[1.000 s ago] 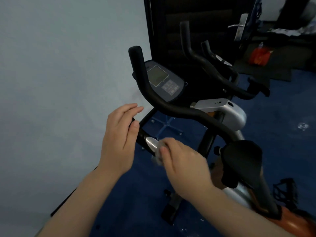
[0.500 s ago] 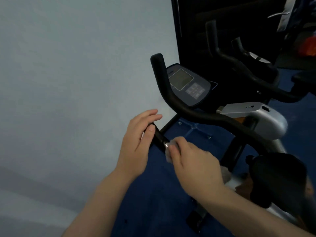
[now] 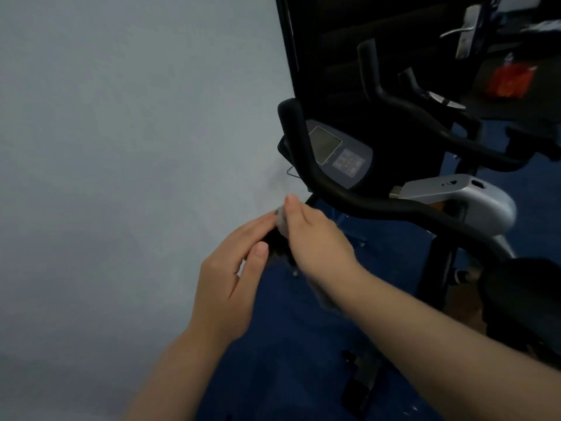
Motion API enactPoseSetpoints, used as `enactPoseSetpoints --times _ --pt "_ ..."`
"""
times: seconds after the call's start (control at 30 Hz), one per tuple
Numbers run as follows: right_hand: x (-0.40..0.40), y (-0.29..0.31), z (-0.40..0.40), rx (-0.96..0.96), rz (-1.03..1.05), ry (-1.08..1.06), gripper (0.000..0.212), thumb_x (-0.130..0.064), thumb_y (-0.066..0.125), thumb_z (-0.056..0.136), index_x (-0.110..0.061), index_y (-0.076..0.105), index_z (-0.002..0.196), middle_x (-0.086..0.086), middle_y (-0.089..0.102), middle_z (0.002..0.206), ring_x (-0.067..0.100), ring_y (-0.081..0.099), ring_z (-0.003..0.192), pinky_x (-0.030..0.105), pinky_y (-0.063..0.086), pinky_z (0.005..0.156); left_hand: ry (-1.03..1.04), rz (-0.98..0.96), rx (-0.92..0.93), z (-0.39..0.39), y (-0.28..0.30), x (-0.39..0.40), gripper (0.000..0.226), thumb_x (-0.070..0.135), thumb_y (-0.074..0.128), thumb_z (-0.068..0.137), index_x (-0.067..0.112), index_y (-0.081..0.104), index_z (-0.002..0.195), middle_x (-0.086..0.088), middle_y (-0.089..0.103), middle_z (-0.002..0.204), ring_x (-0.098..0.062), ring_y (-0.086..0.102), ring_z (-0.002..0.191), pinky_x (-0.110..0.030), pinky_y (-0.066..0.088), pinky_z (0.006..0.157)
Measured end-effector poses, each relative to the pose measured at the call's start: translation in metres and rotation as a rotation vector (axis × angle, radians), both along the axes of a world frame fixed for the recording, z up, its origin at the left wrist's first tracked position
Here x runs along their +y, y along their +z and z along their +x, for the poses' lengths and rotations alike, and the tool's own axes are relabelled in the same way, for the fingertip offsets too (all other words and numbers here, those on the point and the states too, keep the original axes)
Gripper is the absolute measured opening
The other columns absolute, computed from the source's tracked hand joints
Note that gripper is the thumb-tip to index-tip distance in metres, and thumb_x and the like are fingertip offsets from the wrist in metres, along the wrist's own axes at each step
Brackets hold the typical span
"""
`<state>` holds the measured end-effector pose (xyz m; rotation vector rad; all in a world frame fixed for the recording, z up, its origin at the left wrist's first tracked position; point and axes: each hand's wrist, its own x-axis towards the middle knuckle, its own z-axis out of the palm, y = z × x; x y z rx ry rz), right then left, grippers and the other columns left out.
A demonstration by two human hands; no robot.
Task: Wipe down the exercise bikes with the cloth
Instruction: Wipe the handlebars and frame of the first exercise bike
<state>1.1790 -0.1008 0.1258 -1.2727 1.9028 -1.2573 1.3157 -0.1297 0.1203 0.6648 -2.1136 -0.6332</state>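
An exercise bike (image 3: 473, 205) with black handlebars (image 3: 306, 165), a console (image 3: 343, 156) and a silver frame stands in front of me. My left hand (image 3: 233, 268) steadies the near left handlebar grip (image 3: 277, 244), fingers curled beside it. My right hand (image 3: 315, 235) presses a small grey cloth (image 3: 281, 221) onto that grip's upper part. The cloth's tail (image 3: 324, 294) trails blurred below my right wrist. The black saddle (image 3: 525, 296) sits at the right edge.
A pale wall (image 3: 121, 147) fills the left. A dark door (image 3: 379, 41) with a metal handle (image 3: 464, 28) stands behind the bike. A second bike's handlebars (image 3: 403, 98) lie further back. Blue carpet (image 3: 288, 344) covers the floor. A red object (image 3: 510, 77) sits far right.
My right hand has slid the cloth up along the grip, covering its silver end cap. My left hand stays on the grip. My view shifted left and back.
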Motion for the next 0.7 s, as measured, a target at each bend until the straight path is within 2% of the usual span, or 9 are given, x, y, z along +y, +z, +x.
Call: enactPoseSetpoints --times 0.07,0.17,0.2,0.27,0.33,0.4,0.47,0.57,0.7 --pt "0.009 -0.003 0.018 0.178 -0.139 -0.108 0.043 -0.051 0.010 0.097 -0.037 0.051 0.100 -0.015 0.057 0.087 0.007 0.053 0.077 0.034 0.041 0.068 -0.024 -0.018 0.026 0.000 -0.004 -0.004 0.038 0.027 0.037 0.098 0.014 0.059 0.127 0.002 0.063 0.127 -0.016 0.058 0.119 -0.042 0.049 0.096" --pt "0.039 -0.013 0.011 0.522 -0.160 -0.073 0.041 -0.048 0.012 0.096 -0.037 0.044 0.119 -0.014 0.057 0.095 0.010 0.056 0.080 0.034 0.048 0.062 -0.046 -0.108 0.006 -0.002 -0.006 -0.013 0.039 0.026 0.036 0.099 0.010 0.061 0.123 0.002 0.064 0.124 -0.014 0.057 0.119 -0.030 0.047 0.098" --pt "0.041 -0.015 0.001 0.556 -0.097 -0.032 0.037 -0.044 0.016 0.097 -0.033 0.046 0.114 -0.013 0.056 0.093 0.014 0.058 0.081 0.037 0.049 0.064 -0.054 -0.125 0.000 -0.003 -0.005 -0.016 0.039 0.026 0.035 0.099 0.008 0.062 0.121 0.002 0.064 0.122 -0.012 0.058 0.118 -0.027 0.046 0.098" --pt "0.032 -0.015 -0.014 0.500 0.020 0.045 0.020 -0.030 0.028 0.101 -0.025 0.047 0.099 -0.008 0.055 0.089 0.026 0.060 0.083 0.043 0.050 0.069 -0.079 -0.170 -0.006 -0.009 0.000 -0.020 0.037 0.025 0.035 0.098 0.007 0.063 0.115 0.004 0.063 0.116 -0.008 0.058 0.112 -0.024 0.044 0.095" --pt "0.023 -0.014 -0.011 0.482 0.054 -0.012 0.017 -0.021 0.034 0.100 -0.019 0.049 0.105 0.002 0.059 0.095 0.033 0.060 0.084 0.042 0.049 0.066 -0.136 -0.243 -0.052 -0.019 0.003 -0.022 0.035 0.024 0.035 0.098 0.008 0.062 0.114 0.004 0.061 0.112 -0.009 0.057 0.107 -0.024 0.042 0.094" --pt "0.029 -0.022 0.003 0.671 0.016 -0.168 0.023 -0.024 0.034 0.095 -0.015 0.053 0.105 0.003 0.061 0.085 0.027 0.060 0.069 0.033 0.040 0.051 -0.179 -0.339 -0.131 -0.030 0.003 -0.020 0.038 0.027 0.033 0.098 0.008 0.062 0.115 0.001 0.062 0.114 -0.013 0.056 0.110 -0.031 0.038 0.102" --pt "0.051 -0.034 0.009 0.682 -0.031 -0.273 0.029 -0.031 0.032 0.093 -0.017 0.057 0.086 -0.001 0.058 0.070 0.019 0.054 0.055 0.030 0.036 0.043 -0.182 -0.447 -0.202 -0.042 -0.001 -0.013 0.041 0.030 0.031 0.099 0.009 0.063 0.115 -0.002 0.064 0.114 -0.016 0.056 0.113 -0.037 0.028 0.112" --pt "0.086 -0.061 -0.014 0.672 -0.145 -0.311 0.037 -0.034 0.030 0.097 -0.017 0.061 0.084 -0.003 0.060 0.071 0.018 0.055 0.057 0.037 0.044 0.049 -0.130 -0.591 -0.253 -0.056 -0.008 0.001 0.041 0.029 0.030 0.100 0.012 0.067 0.106 0.001 0.069 0.103 -0.016 0.062 0.100 -0.043 0.025 0.113" --pt "0.111 -0.085 -0.059 0.770 -0.324 -0.135 0.035 -0.024 0.040 0.094 -0.008 0.066 0.077 0.002 0.061 0.065 0.021 0.054 0.058 0.038 0.043 0.061 -0.036 -0.672 -0.400 -0.068 -0.021 0.012 0.046 0.032 0.026 0.100 0.016 0.067 0.088 0.004 0.069 0.081 -0.019 0.064 0.077 -0.040 0.030 0.106"
